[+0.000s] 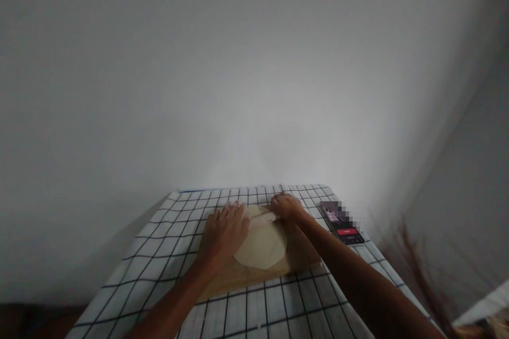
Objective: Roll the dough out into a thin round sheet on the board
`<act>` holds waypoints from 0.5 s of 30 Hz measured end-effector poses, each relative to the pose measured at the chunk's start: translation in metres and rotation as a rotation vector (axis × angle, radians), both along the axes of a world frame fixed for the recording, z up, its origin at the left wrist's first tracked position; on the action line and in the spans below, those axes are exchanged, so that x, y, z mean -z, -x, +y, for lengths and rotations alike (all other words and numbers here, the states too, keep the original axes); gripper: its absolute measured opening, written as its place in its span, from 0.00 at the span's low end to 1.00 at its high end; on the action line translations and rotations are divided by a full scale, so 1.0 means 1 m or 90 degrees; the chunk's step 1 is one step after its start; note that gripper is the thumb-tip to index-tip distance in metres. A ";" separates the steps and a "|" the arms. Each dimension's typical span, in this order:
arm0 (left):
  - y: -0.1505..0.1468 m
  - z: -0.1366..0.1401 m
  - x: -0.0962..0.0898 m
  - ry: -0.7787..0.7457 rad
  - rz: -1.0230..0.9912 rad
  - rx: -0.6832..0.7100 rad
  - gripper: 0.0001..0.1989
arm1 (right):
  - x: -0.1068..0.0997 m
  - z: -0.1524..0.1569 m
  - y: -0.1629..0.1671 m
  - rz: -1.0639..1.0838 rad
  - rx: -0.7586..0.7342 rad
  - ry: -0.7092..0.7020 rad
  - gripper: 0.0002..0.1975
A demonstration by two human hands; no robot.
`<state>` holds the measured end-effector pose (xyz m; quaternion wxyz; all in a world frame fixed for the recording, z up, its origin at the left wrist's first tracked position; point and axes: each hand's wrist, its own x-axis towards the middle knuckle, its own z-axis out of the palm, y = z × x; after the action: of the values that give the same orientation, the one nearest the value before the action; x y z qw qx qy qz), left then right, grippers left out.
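The person's left forearm [183, 287] and right forearm [352, 267] are bare along all the length in view, each running to the lower edge. Both are smooth in outline, narrow at the wrist and wider toward the elbow end. The left hand [229, 228] and right hand [286, 205] are bare as well. The left hand has a broad back and slim, straight-looking fingers [228, 211]; the right hand appears more compact and rounded. Dim light and slight blur hide finer details of the nails and knuckles.

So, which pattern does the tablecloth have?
The tablecloth is white with a dark grid, shown best in the head view.
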<state>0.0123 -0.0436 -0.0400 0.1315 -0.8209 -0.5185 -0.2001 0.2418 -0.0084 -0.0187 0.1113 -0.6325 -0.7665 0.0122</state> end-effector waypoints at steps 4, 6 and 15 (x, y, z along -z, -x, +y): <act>0.001 -0.031 0.009 -0.085 -0.002 0.091 0.23 | 0.008 -0.056 -0.006 -0.002 -0.036 -0.051 0.20; 0.008 -0.047 0.017 -0.105 0.014 0.129 0.23 | 0.016 -0.089 -0.007 0.031 -0.054 -0.113 0.21; 0.040 -0.098 0.033 -0.108 0.087 0.215 0.32 | 0.041 -0.176 -0.007 0.107 -0.077 -0.160 0.26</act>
<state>-0.0277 -0.1416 -0.0727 0.1998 -0.8939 -0.3443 -0.2062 0.2487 -0.1842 -0.0601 0.2523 -0.5630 -0.7866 -0.0247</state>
